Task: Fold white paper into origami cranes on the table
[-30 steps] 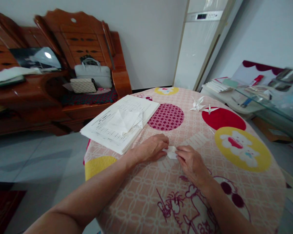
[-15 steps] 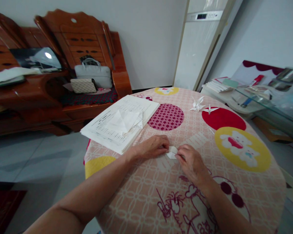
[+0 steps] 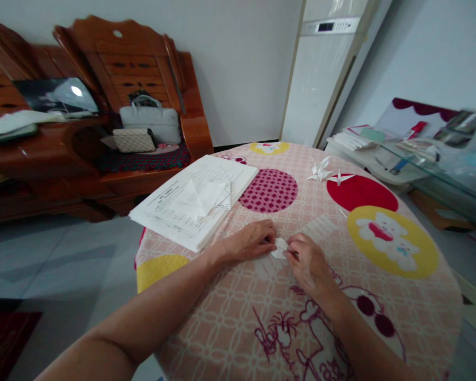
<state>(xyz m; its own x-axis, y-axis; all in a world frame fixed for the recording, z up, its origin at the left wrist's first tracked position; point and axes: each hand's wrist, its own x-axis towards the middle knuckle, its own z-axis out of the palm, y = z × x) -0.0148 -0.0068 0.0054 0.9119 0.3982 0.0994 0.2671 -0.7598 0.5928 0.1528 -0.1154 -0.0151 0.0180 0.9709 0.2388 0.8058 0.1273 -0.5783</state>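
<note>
A small folded piece of white paper lies between my hands on the patterned tablecloth. From the left, my left hand grips the paper's edge, its fingers bent and pressed together. On the other side my right hand pinches the paper between thumb and fingers. My fingers cover part of the paper, so its whole shape is hidden.
At the left of the table lies a stack of printed sheets with folded white papers on top. Folded paper cranes sit at the far right. Beyond stand a wooden bench and a glass-topped side table.
Both hands stay almost in place on the folded paper, with only a slight shift of the fingers. The whole view has moved a little.
</note>
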